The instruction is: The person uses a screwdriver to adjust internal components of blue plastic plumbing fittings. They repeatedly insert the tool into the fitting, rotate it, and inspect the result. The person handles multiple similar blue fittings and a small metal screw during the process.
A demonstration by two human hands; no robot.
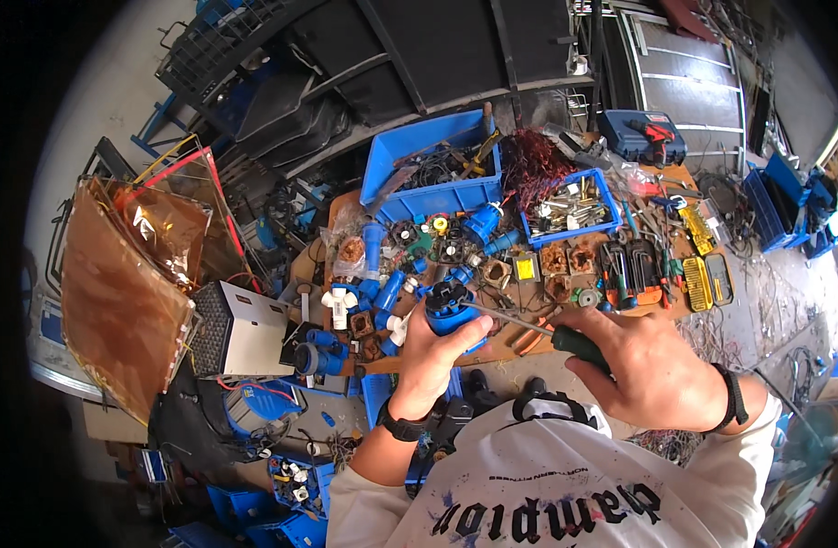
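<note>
Over the table's front edge, my left hand (423, 361) grips a round blue plastic housing (448, 323) with a black inner part at its top. My right hand (652, 365) is closed around the dark green handle of a screwdriver (579, 346). The metal shaft slants left, and its tip is at or beside the black part; actual contact is hard to make out. Blue plastic pieces (390, 290) and white fittings (339, 306) lie just beyond my left hand. Orange-handled pliers (532, 336) rest between my hands on the wooden table.
A large blue bin (442, 200) of wires and tools stands at the back, beside a blue tray (572, 232) of metal parts. A red drill (656, 137), several hand tools and a yellow bit case (698, 283) lie right. A perforated metal box (245, 329) stands left.
</note>
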